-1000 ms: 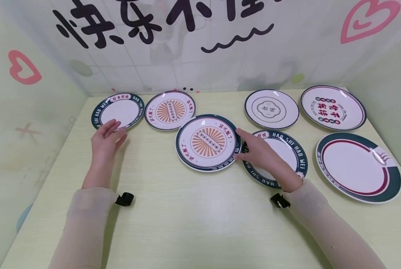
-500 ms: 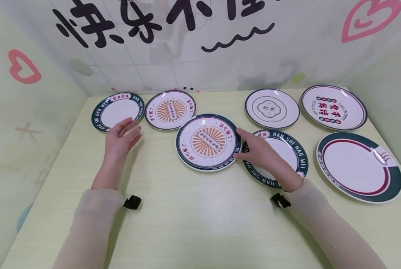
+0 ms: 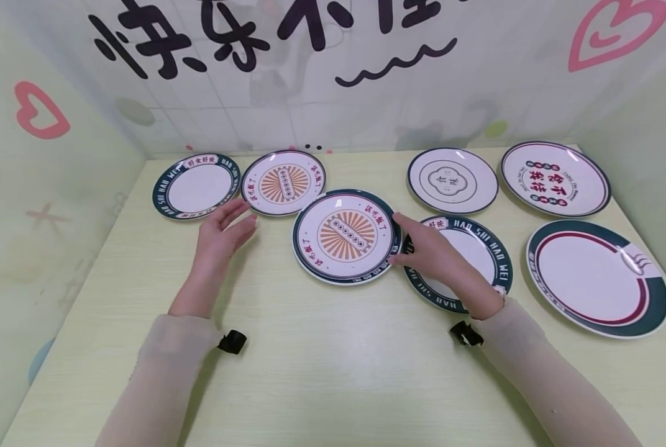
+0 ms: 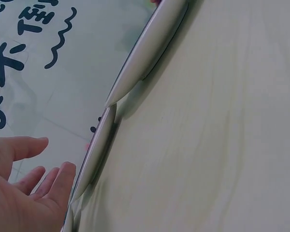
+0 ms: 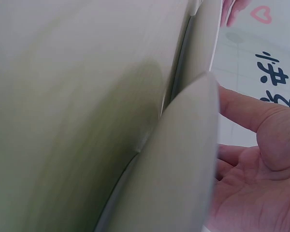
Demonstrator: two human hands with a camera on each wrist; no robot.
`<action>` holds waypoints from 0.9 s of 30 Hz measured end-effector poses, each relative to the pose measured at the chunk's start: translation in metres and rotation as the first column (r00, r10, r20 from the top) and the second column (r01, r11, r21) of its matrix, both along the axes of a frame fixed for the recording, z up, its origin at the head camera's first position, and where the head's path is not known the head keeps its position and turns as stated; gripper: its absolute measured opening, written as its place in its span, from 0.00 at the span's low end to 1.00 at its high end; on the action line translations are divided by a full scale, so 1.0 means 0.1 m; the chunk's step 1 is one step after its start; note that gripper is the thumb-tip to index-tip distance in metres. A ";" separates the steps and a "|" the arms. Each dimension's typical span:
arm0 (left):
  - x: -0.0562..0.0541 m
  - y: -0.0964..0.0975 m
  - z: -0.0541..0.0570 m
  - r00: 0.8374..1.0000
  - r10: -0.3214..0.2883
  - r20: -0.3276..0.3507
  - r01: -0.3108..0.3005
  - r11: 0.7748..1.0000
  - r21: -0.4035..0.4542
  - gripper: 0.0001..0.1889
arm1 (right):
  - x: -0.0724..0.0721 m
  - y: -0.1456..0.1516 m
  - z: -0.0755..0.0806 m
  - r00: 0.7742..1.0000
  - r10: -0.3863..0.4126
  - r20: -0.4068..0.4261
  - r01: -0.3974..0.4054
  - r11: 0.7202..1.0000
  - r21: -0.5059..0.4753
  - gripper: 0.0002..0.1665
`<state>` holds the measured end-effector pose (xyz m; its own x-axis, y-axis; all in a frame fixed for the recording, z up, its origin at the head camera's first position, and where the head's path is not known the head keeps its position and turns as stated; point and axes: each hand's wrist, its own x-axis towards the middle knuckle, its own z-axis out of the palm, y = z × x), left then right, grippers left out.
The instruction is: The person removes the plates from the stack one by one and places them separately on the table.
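Observation:
In the head view, a white plate with an orange sunburst and dark green rim (image 3: 346, 237) lies mid-table. My right hand (image 3: 430, 251) touches its right rim, thumb and a fingertip set apart along the edge. The right wrist view shows this hand (image 5: 266, 159) with the thumb stretched toward a plate's edge. My left hand (image 3: 221, 233) hovers with loosely bent fingers, holding nothing, near a green-banded plate (image 3: 196, 186) and a smaller sunburst plate (image 3: 283, 183). In the left wrist view the left hand (image 4: 36, 188) has its fingers spread beside the plates' rims.
Under my right forearm lies another green-banded plate (image 3: 481, 251). Further right are a plate with a line emblem (image 3: 453, 181), one with red lettering (image 3: 556, 178) and a large oval plate (image 3: 587, 273). Printed walls stand behind and at both sides of the table (image 3: 322, 372).
My left hand has moved right, from the left green-banded plate toward the middle. My right hand and the plates have stayed in place.

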<state>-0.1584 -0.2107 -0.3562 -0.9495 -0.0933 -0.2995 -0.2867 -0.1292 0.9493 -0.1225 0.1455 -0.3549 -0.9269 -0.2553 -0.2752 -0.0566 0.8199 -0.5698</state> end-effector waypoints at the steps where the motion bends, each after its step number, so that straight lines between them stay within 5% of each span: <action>1: 0.00 0.01 -0.01 1.000 -0.011 -0.001 0.011 1.000 -0.009 0.34 | 0.00 0.00 0.00 1.000 0.001 0.000 -0.001 1.000 -0.001 0.51; 17: 0.04 0.20 -0.05 0.993 -0.118 -0.008 0.116 0.989 -0.087 0.31 | 0.00 0.01 0.00 1.000 0.002 -0.004 -0.002 1.000 -0.001 0.52; 27: 0.06 0.29 -0.09 0.978 -0.208 -0.032 0.197 0.959 -0.203 0.30 | -0.01 0.01 -0.01 1.000 -0.001 -0.003 0.001 1.000 0.002 0.52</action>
